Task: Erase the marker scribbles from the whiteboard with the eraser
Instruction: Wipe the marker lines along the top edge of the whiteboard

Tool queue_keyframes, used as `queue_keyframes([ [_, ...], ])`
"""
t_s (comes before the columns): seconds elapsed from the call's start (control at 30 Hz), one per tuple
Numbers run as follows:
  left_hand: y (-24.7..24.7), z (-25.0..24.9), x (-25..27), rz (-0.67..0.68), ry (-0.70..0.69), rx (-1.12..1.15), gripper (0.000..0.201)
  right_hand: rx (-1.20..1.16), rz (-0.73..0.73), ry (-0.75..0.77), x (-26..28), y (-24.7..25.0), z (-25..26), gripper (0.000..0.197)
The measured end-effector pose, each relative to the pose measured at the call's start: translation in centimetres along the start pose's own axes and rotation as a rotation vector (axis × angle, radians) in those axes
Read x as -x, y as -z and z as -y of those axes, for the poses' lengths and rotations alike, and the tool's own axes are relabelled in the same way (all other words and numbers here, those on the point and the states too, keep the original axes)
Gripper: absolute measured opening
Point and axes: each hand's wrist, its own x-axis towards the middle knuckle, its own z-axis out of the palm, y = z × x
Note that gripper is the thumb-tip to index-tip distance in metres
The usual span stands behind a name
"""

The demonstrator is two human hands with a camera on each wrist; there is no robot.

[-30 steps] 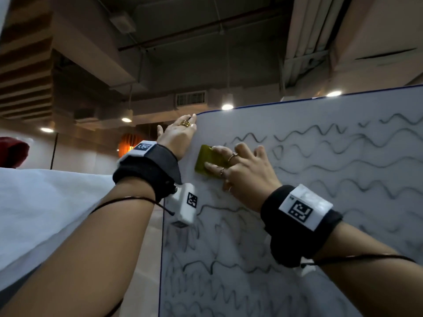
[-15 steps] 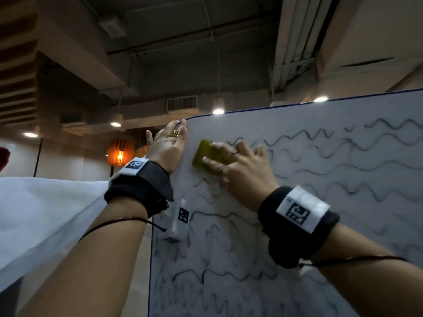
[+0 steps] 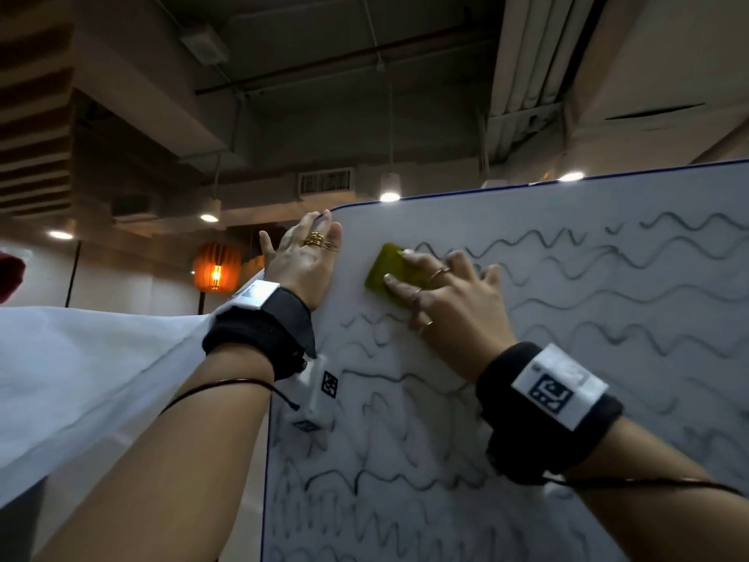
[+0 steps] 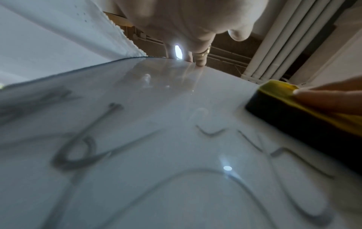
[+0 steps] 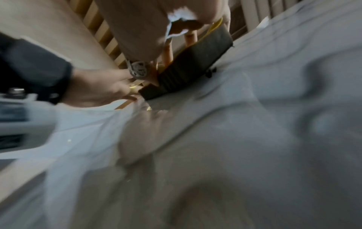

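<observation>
A white whiteboard (image 3: 567, 419) with a thin blue edge stands upright and is covered in wavy black marker scribbles (image 3: 608, 302). My right hand (image 3: 454, 306) grips a yellow-backed eraser (image 3: 379, 273) and presses it to the board near the top left, at the start of the uppermost wavy line. The left wrist view shows the eraser (image 4: 293, 117) with its dark felt on the board (image 4: 156, 100). My left hand (image 3: 302, 265) lies flat with straight fingers on the board's top left corner. The blurred right wrist view shows the eraser (image 5: 192, 68) under my right hand's fingers (image 5: 168, 51).
A white cloth (image 3: 81, 379) hangs to the left of the board's left edge (image 3: 265, 480). An orange lamp (image 3: 215, 269) and ceiling lights glow behind. Ducts and pipes run overhead. The patch of board between my two hands is wiped clean.
My right hand has slid the eraser a little up the board toward the top line. My left hand has stayed on the corner. The head view has shifted slightly.
</observation>
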Motion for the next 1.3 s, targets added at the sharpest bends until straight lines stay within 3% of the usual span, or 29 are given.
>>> queue_keyframes([
  [0.1,0.4,-0.9,0.0,0.03,0.05,-0.005,0.078,-0.007,-0.083,-0.053,-0.8,0.2,-1.7,0.043],
  [0.2,1.1,-2.0,-0.1,0.02,0.087,0.024,0.065,-0.071,-0.096,-0.075,-1.1,-0.5,0.0,0.047],
  [0.33,1.2,-3.1,-0.1,0.002,0.02,-0.045,0.058,-0.047,-0.105,0.039,0.8,-1.0,-0.5,0.042],
  [0.5,0.6,-5.8,-0.9,0.011,-0.068,-0.048,0.052,-0.036,-0.177,-0.023,0.5,1.0,-5.4,0.04],
  [0.63,0.0,-7.3,-1.5,0.059,-0.153,-0.05,0.048,-0.061,-0.216,-0.031,-0.1,0.0,-4.0,0.043],
  [0.73,-0.4,-7.3,-1.5,0.032,-0.143,-0.031,0.048,-0.05,-0.19,0.045,0.9,-0.8,-2.4,0.038],
  [0.87,-0.7,-7.3,-1.4,0.002,-0.126,0.009,0.05,-0.034,-0.155,0.084,2.4,0.8,-5.2,0.04],
  [0.97,-0.8,-7.6,-1.7,0.008,-0.093,-0.002,0.048,-0.03,-0.167,0.022,2.0,1.7,-6.9,0.042],
  [1.1,-1.2,-7.7,-1.8,-0.008,-0.097,-0.052,0.049,-0.086,-0.17,-0.064,0.9,0.4,-4.3,0.041],
  [1.2,-1.4,-7.4,-1.8,-0.028,-0.1,-0.058,0.05,-0.084,-0.16,0.002,1.6,-0.6,-2.9,0.037],
  [1.3,-1.2,-7.4,-1.7,-0.01,-0.104,-0.076,0.053,-0.076,-0.09,0.11,2.1,0.7,-4.6,0.043],
])
